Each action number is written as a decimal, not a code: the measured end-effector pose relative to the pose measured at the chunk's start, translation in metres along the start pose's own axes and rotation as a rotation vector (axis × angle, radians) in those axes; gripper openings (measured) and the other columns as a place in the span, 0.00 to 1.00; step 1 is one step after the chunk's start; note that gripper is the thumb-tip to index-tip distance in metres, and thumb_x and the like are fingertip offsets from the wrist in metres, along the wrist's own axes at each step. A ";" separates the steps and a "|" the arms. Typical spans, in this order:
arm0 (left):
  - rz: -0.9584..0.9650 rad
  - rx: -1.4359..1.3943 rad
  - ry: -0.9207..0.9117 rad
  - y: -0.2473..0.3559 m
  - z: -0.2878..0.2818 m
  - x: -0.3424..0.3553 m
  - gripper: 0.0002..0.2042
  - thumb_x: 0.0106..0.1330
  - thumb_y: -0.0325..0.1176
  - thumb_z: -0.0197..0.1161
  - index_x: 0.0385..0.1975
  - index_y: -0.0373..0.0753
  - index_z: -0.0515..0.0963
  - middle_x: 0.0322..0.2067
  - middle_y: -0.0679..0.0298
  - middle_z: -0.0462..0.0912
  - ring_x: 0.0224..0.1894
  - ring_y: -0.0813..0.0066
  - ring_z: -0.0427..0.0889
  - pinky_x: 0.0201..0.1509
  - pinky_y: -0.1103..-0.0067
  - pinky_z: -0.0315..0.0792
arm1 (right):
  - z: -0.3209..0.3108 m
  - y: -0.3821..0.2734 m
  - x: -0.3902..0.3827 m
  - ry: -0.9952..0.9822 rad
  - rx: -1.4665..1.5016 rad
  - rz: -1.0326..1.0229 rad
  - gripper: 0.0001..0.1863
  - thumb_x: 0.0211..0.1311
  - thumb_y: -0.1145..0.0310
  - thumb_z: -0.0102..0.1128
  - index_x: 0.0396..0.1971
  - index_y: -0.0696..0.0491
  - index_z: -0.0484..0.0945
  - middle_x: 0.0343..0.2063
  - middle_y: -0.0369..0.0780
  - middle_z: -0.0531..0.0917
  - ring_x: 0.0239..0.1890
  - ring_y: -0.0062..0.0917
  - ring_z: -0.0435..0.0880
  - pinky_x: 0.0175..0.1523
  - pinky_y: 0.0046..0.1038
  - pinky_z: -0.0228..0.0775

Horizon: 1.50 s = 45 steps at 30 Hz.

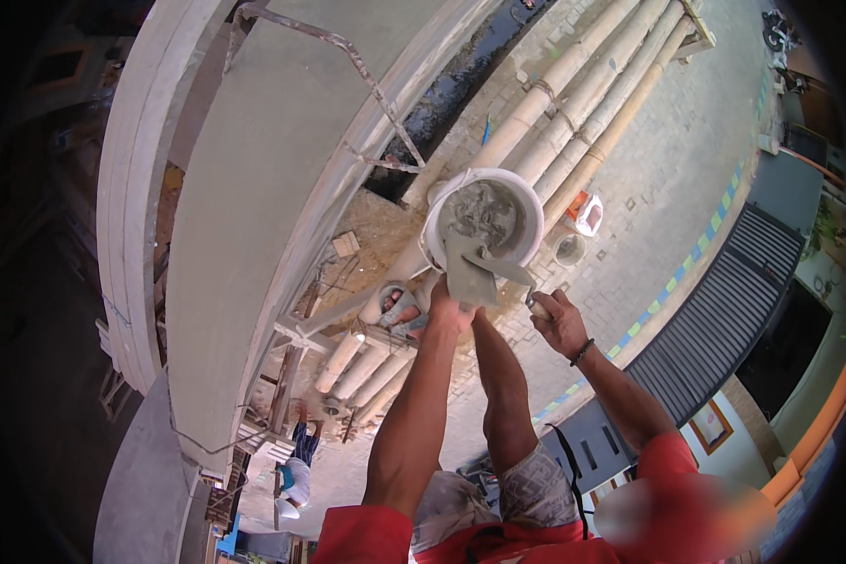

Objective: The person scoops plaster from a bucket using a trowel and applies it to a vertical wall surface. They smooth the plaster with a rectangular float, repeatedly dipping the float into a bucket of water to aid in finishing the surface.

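A white bucket (536,218) stands on the bamboo poles in front of me, with wet grey mortar (484,209) inside. My left hand (451,308) is closed on the near end of a flat, mortar-coated plastering float (468,277); its grip is hidden. The float's far end reaches over the bucket's near rim. My right hand (562,324) is wrapped round the handle of a trowel (500,269). The trowel's blade lies across the float, pointing left toward the bucket.
Bamboo poles (600,89) form a raised platform beneath me. At left runs a smooth grey plastered surface (244,179) with a bent metal bar (348,47) over it. Below are a ditch (461,80), a small bucket (571,249), a red-white sack (586,214) and a person (297,477).
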<state>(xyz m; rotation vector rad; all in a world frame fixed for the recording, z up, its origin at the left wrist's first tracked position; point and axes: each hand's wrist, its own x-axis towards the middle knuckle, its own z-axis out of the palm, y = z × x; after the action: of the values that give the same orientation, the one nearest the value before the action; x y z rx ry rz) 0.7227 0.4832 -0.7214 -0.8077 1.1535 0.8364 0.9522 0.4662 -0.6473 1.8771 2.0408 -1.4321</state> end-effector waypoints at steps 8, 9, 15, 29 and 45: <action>-0.038 0.055 -0.060 0.003 -0.033 0.011 0.12 0.70 0.38 0.51 0.48 0.41 0.74 0.40 0.63 0.81 0.38 0.67 0.80 0.34 0.67 0.74 | 0.003 -0.007 0.047 -0.043 -0.008 0.127 0.23 0.50 0.66 0.63 0.50 0.52 0.76 0.31 0.49 0.76 0.33 0.46 0.79 0.41 0.41 0.72; -0.032 0.058 -0.075 0.002 -0.036 0.012 0.12 0.70 0.38 0.51 0.47 0.41 0.74 0.40 0.63 0.81 0.38 0.67 0.80 0.34 0.68 0.74 | -0.004 -0.014 0.036 -0.030 0.027 0.087 0.24 0.50 0.66 0.64 0.50 0.52 0.76 0.31 0.49 0.76 0.33 0.46 0.79 0.40 0.40 0.72; -0.032 0.096 0.007 0.000 -0.017 0.000 0.12 0.70 0.38 0.51 0.47 0.41 0.74 0.39 0.63 0.80 0.38 0.67 0.80 0.34 0.68 0.74 | -0.032 -0.048 -0.030 -0.089 0.146 -0.171 0.26 0.51 0.74 0.66 0.53 0.52 0.74 0.29 0.44 0.74 0.27 0.36 0.77 0.33 0.32 0.71; -0.058 0.141 -0.125 -0.003 -0.003 -0.021 0.16 0.71 0.36 0.51 0.54 0.35 0.70 0.47 0.59 0.79 0.48 0.66 0.79 0.50 0.69 0.75 | 0.009 0.003 0.054 -0.159 -0.159 0.237 0.23 0.50 0.68 0.64 0.50 0.52 0.76 0.35 0.51 0.78 0.36 0.48 0.81 0.41 0.42 0.73; -0.098 0.103 -0.192 -0.002 -0.013 -0.014 0.17 0.72 0.37 0.48 0.54 0.34 0.70 0.48 0.58 0.78 0.49 0.66 0.79 0.53 0.68 0.75 | 0.011 0.008 0.056 -0.142 -0.149 0.185 0.25 0.54 0.66 0.62 0.54 0.51 0.73 0.31 0.49 0.76 0.32 0.46 0.79 0.38 0.42 0.71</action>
<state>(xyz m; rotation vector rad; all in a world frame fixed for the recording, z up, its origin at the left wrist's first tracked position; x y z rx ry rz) 0.7162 0.4692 -0.7104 -0.6780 0.9719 0.7496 0.9375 0.5021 -0.6899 1.7955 1.8032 -1.2898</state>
